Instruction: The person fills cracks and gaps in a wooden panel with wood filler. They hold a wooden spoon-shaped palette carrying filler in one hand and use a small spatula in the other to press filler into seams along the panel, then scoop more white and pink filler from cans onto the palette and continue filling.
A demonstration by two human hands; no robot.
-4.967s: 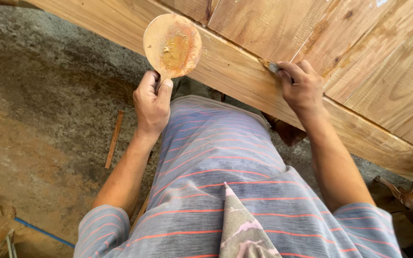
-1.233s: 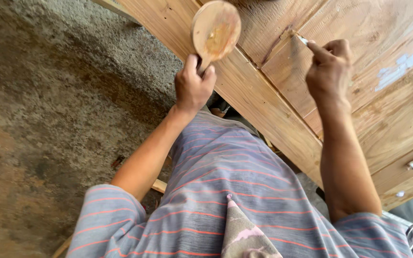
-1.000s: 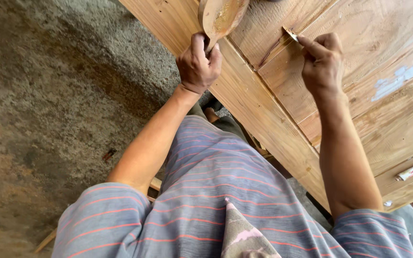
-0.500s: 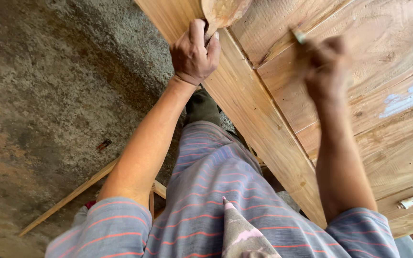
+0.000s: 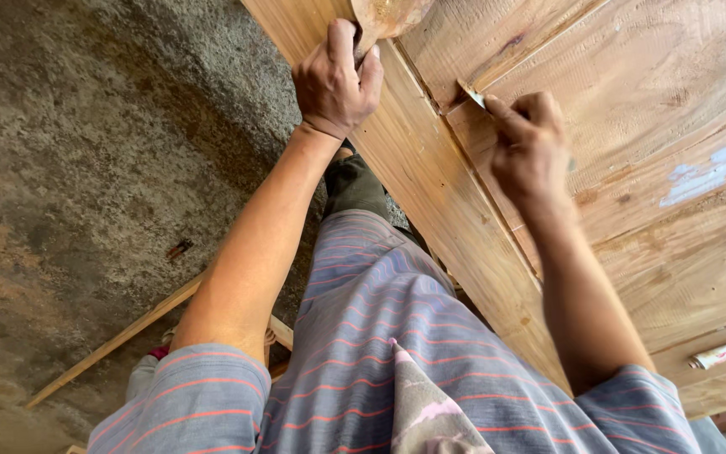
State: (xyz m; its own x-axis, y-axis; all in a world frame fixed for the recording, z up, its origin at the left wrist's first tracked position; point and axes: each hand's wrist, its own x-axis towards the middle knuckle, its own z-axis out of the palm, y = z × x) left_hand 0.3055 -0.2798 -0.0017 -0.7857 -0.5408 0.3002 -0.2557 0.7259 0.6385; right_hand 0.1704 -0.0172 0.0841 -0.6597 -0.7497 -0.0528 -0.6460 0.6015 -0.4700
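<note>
A big panelled wooden door (image 5: 632, 109) lies flat in front of me, filling the upper right. My left hand (image 5: 335, 77) grips the handle of a round wooden paddle (image 5: 390, 14) smeared with brown filler, held at the door's near rail by the top edge of view. My right hand (image 5: 528, 149) pinches a small putty knife (image 5: 470, 92) whose blade tip rests in the groove between a panel and the frame. Both arms reach out over my striped shirt (image 5: 397, 353).
A small tube (image 5: 718, 354) lies on the door at the lower right. A pale smear of filler (image 5: 707, 172) marks a panel. Rough concrete floor (image 5: 86, 168) spreads to the left, with a thin wooden strip (image 5: 119, 340) lying on it.
Over five seconds the view tilted and moved closer to the door. My right hand shifted along the groove with the putty knife; the paddle in my left hand rose towards the top edge.
</note>
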